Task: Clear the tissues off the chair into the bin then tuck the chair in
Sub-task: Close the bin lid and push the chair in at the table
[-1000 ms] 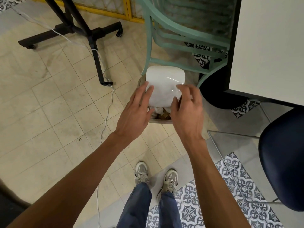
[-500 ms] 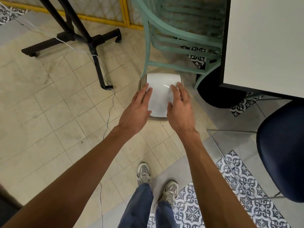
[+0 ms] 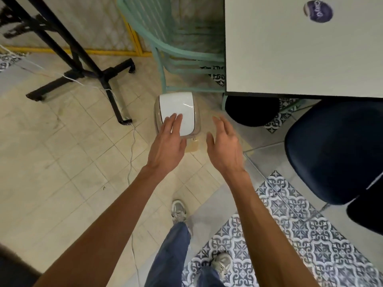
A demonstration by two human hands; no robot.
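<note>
Black stand (image 3: 83, 65) standing at 10 o'clock of the bin (image 3: 178, 108). Bin sitting on the floor tiles with its white lid down, teal chair (image 3: 190, 89) at its 12 o'clock. Left hand (image 3: 167, 141) reaching over the lid's 7 o'clock corner, fingers straight, holding nothing; can't tell if touching. Right hand (image 3: 223, 146) hovering at the bin's 4 o'clock, apart from it, fingers loosely spread, gripping nothing. Dark blue chair (image 3: 335, 150) sitting at 3 o'clock of the right hand, just at 6 o'clock of the white table (image 3: 290, 59) edge.

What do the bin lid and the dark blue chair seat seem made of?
The bin lid looks like glossy white plastic: a sharp light streak runs across it. The dark blue chair seat looks matte, likely fabric or vinyl upholstery; no glare, texture unclear.
</note>
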